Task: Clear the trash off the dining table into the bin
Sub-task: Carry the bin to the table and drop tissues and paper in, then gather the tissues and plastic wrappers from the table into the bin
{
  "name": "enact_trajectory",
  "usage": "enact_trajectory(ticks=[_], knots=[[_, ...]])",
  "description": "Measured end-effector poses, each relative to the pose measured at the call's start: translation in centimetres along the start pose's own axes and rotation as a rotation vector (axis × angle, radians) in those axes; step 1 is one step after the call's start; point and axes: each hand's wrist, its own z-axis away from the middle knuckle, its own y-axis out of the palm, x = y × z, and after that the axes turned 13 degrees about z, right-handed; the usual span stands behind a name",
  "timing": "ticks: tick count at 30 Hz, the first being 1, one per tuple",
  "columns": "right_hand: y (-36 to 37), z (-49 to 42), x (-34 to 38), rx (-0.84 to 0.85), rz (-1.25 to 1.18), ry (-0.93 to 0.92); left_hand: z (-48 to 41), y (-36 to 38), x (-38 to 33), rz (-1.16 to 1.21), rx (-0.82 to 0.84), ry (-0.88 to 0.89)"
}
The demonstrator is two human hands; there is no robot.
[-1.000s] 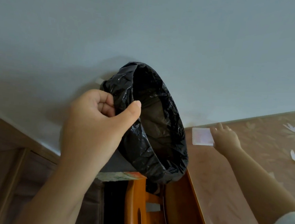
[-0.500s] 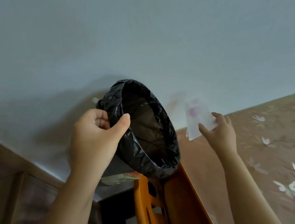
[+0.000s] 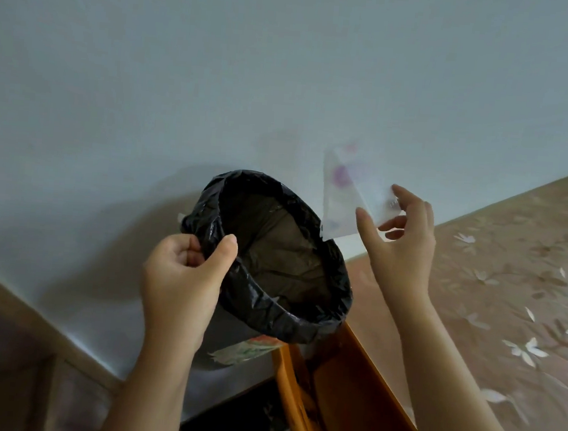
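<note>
Paper scrap (image 3: 345,200) hangs at the mouth of the bin (image 3: 267,317), not yet inside.
My left hand (image 3: 184,275) is clamped on the bin's black-lined rim, beside the dining table (image 3: 510,286). My right hand (image 3: 400,249), fingers spread, has the scrap at its fingertips; pinched or let go, I cannot tell. I judge this piece nearly binned; other trash on the flower-printed table is unclear.

The thin paper (image 3: 350,190) was blurred, its purple print unreadable. Whether the right hand (image 3: 407,246) pinched it or only touched it could not be told. Nor could it be told whether its lower corner touched the far rim of the bin (image 3: 284,315). The left hand (image 3: 181,275) hid much of the bin's left wall. Both forearms and the orange chair (image 3: 356,393) ran off the near edge. The table (image 3: 473,317) was cut off on the right.
</note>
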Motion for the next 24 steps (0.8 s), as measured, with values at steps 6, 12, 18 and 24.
enact_trajectory(ticks=[6,12,18,24], knots=[[0.3,1.9,3.0,0.224,-0.091,-0.049,0.0,-1.0,-0.3,0.032,0.015,0.002],[-0.1,3.2,4.2,0.542,-0.073,-0.118,0.6,-1.6,-1.3,0.045,0.046,-0.007],[-2.0,3.9,3.9,0.415,0.170,-0.204,1.5,-2.2,-1.9,0.061,0.080,-0.022],[-6.1,6.5,0.5,0.188,0.657,-0.153,2.7,-1.2,-1.8,0.083,0.144,-0.011]])
